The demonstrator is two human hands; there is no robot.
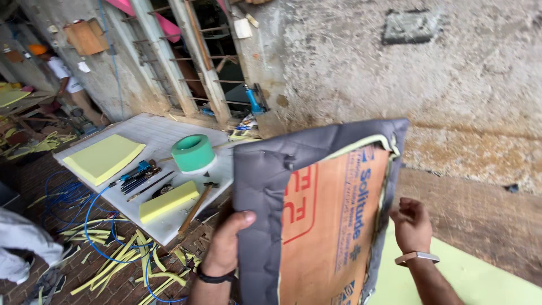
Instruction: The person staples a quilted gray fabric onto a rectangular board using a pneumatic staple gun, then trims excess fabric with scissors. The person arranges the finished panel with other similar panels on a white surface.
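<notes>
The person holds a board (333, 220) upright between both hands, at about 6 o'clock in the view. It is orange-brown plywood, wrapped along its left and top edges in grey fabric (262, 186), with a thin strip of yellow-green foam showing under the fabric's top edge.

The left hand (226, 243) clasps the fabric-covered left edge, thumb across the front. The right hand (412, 226) is curled against the right edge, fingers folded in; how firmly it grips cannot be told.

At 10 o'clock lies a white table (164, 133) bearing a green tape roll (193, 152), two foam pads (104, 158), a hammer (197, 203) and small tools. Foam scraps (124, 260) and a blue hose (90, 220) litter the brick floor at 8 o'clock.
</notes>
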